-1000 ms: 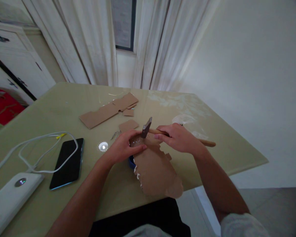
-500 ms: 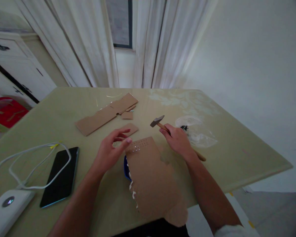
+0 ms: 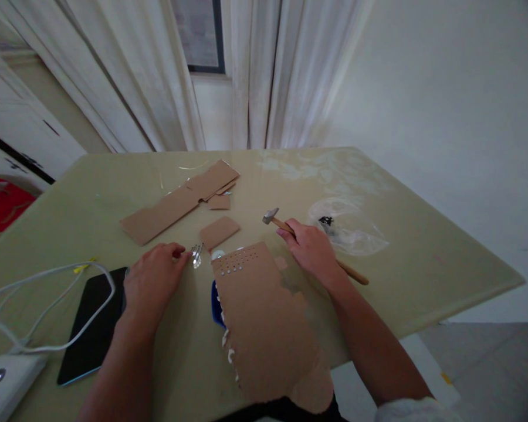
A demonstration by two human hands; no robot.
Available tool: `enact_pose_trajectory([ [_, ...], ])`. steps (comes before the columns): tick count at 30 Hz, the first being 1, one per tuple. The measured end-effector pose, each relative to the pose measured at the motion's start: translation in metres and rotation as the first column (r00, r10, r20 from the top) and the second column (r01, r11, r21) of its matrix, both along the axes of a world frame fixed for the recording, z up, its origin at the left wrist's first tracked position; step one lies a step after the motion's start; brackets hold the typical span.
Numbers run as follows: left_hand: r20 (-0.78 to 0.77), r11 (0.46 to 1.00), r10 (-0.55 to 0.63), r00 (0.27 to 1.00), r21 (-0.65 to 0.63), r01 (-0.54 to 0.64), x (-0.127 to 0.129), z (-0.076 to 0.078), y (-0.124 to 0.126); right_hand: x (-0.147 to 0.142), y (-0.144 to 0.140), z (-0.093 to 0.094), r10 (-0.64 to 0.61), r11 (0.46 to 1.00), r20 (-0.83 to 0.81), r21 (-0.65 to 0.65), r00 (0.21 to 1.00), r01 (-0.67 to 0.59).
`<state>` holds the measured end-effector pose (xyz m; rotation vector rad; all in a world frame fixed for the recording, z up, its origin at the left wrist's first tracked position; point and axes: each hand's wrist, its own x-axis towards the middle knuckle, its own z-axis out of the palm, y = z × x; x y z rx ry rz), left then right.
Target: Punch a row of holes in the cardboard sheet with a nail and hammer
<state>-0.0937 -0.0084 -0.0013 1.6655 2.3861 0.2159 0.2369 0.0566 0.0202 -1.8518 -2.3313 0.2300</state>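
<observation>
My right hand (image 3: 310, 246) grips a hammer (image 3: 284, 224) by its wooden handle, the metal head up and to the left, above the table. Beside a small cluster of nails (image 3: 196, 254), my left hand (image 3: 156, 278) rests low at the tabletop with thumb and forefinger drawn together; whatever lies between the fingertips is too small to make out. Between my hands lies a cardboard panel (image 3: 268, 328) with rows of small holes and several shiny nail heads near its far end. White glue-like blobs line its left edge, and part of a blue object (image 3: 217, 305) shows from underneath.
Cardboard strips (image 3: 180, 202) and a small cardboard piece (image 3: 220, 232) lie farther back. On the right is a clear plastic bag (image 3: 356, 231) with small black items. A black phone (image 3: 90, 322), white cable (image 3: 48, 275) and white power bank (image 3: 11, 375) occupy the left.
My left hand has moved left and down, off the panel's far corner, to the nails, its fingers drawing closer together. The hammer stays in my right hand. The view has shifted slightly.
</observation>
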Motion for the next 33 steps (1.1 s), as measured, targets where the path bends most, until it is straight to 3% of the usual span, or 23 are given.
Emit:
enact_pose_trajectory([
  [5,0.057,1.0,0.008,0.998,-0.011,-0.007,-0.003,0.0,0.001,-0.001,-0.001,0.001,0.005,1.0,-0.02,-0.011,1.0,-0.005],
  [13,0.01,0.998,-0.057,0.998,0.04,0.057,-0.003,-0.007,0.002,-0.002,0.001,-0.002,0.015,0.999,-0.028,-0.037,0.999,-0.016],
  [22,0.043,0.988,-0.005,0.999,-0.154,0.012,0.003,-0.01,0.011,-0.003,0.0,-0.001,0.007,1.0,-0.023,-0.026,1.0,-0.008],
  [33,0.092,1.0,0.017,0.996,-0.01,-0.016,0.003,-0.011,0.01,-0.001,0.001,-0.004,0.019,1.0,-0.023,-0.011,1.0,-0.019],
])
